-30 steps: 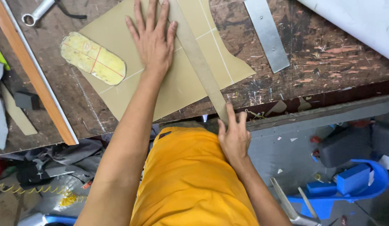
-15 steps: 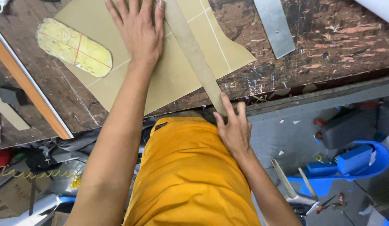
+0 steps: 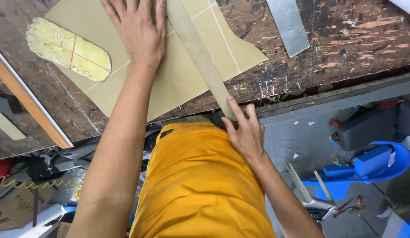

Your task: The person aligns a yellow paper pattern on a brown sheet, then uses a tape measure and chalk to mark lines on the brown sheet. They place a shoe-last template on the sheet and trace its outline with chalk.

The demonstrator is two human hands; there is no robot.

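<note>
Since half a second ago, both hands have kept their places while the view has slid slightly, so the workbench now fills more of the top of the frame. The right hand point(image 3: 244, 132) pinches the near end of a long tan ruler point(image 3: 198, 55) between thumb and fingers, just off the front edge of the workbench point(image 3: 346, 48). From that grip the ruler runs up and away across the front edge and over a large sheet of tan card point(image 3: 178, 83), tilted toward the far left. The left hand point(image 3: 136, 31) lies flat and open, fingers spread, pressing down on the card just beside the ruler's left side; it holds nothing. Pale drawn lines cross the card near the ruler.

The card lies on the dark, scratched wooden workbench, one corner pointing toward the front edge and its near part overhanging it slightly. Left of the left hand, a yellow oval template point(image 3: 68, 50) with red lines rests partly on the card. Near the bench's left edge lies a long wooden strip point(image 3: 33, 108). Toward the far right of the bench lies a flat grey metal bar point(image 3: 289, 26). Below the bench, the person's orange shirt point(image 3: 200, 185) fills the middle, and a blue tray point(image 3: 381, 165) sits on the floor at right.
</note>
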